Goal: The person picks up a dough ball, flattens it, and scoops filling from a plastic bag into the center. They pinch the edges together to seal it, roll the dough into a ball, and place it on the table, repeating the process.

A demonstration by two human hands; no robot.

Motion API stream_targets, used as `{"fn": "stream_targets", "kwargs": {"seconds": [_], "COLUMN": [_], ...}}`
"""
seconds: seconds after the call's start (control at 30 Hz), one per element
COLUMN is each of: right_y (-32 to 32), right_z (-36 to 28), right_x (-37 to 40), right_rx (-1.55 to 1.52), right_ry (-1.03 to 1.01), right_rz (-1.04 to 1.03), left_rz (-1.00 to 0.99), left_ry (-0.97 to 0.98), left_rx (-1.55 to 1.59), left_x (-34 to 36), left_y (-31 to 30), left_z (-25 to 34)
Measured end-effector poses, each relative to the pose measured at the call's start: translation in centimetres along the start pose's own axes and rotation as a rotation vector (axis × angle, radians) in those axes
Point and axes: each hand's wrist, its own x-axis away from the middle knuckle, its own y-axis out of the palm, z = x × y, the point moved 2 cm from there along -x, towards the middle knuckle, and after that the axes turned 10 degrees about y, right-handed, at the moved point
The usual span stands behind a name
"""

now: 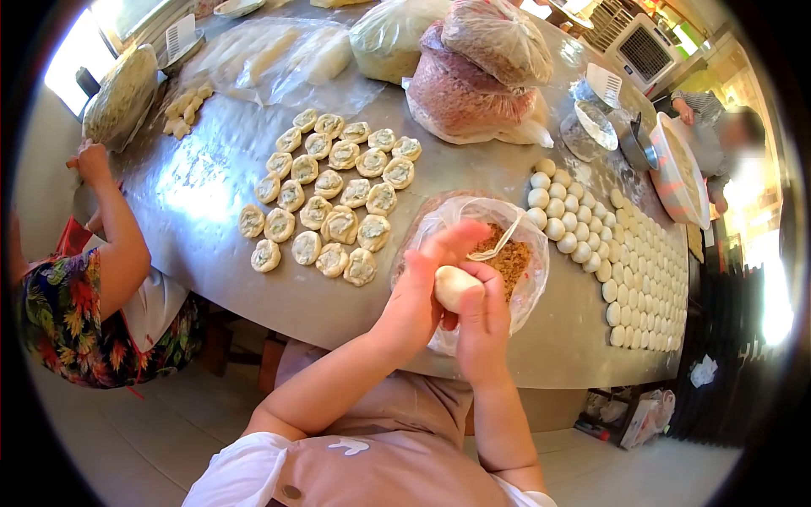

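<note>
A pale, smooth dough ball (457,288) is held between my two hands, above a clear plastic bag (530,296) of brown crumbly filling (509,260). My left hand (414,296) cups the ball from the left, its fingers reaching up and over. From the right, my right hand (484,325) presses thumb and fingers against the ball. Left of the bag lie several round dough pieces with greenish filling (340,225). Rows of smooth white dough balls (581,231) sit to the right of the bag. Its lower part is partly hidden by my hands.
Large bags of reddish filling (465,93) and green filling (393,42) stand at the back of the metal table (211,253). A co-worker's arm (118,220) is at the left edge, another person (718,127) at the far right near a white tub (680,169).
</note>
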Motion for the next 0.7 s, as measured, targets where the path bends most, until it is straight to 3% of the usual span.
{"fn": "stream_targets", "kwargs": {"seconds": [0.1, 0.13, 0.2, 0.3, 0.4, 0.5, 0.53, 0.63, 0.67, 0.7], "right_y": [-1.4, -0.9, -0.3, 0.2, -1.5, -1.7, -1.3, -1.8, -2.3, -3.2], "right_z": [0.2, 0.9, 0.7, 0.4, -0.1, 0.3, 0.2, -0.1, -0.1, -0.3], "right_x": [0.2, 0.2, 0.2, 0.2, 0.6, 0.8, 0.7, 0.3, -0.1, -0.5], "right_rx": [-0.230, -0.355, -0.356, -0.157, -0.223, -0.199, -0.171, -0.162, -0.266, -0.196], "right_ry": [0.206, 0.276, 0.095, -0.113, 0.075, 0.154, 0.060, 0.069, 0.088, 0.064], "right_rz": [-0.223, -0.254, -0.201, -0.082, -0.170, -0.208, -0.160, -0.215, -0.260, -0.164], "left_rz": [-0.143, -0.361, -0.572, -0.399, -0.125, -0.356, -0.580, -0.644, -0.541, -0.484], "left_ry": [0.086, 0.109, 0.086, 0.104, 0.071, 0.168, 0.171, 0.099, 0.048, 0.055], "left_rx": [-0.176, -0.354, -0.454, -0.308, -0.167, -0.310, -0.389, -0.482, -0.450, -0.391], "left_x": [0.3, 0.4, 0.1, -0.1, 0.5, 0.2, -0.5, -0.1, 0.5, 0.5], "left_y": [0.3, -0.5, -2.0, -2.3, 0.1, -0.9, -2.2, -2.3, -1.9, -1.9], "left_z": [0.4, 1.0, 0.8, -0.2, 0.0, -0.8, -0.6, -0.9, -0.6, -0.8]}}
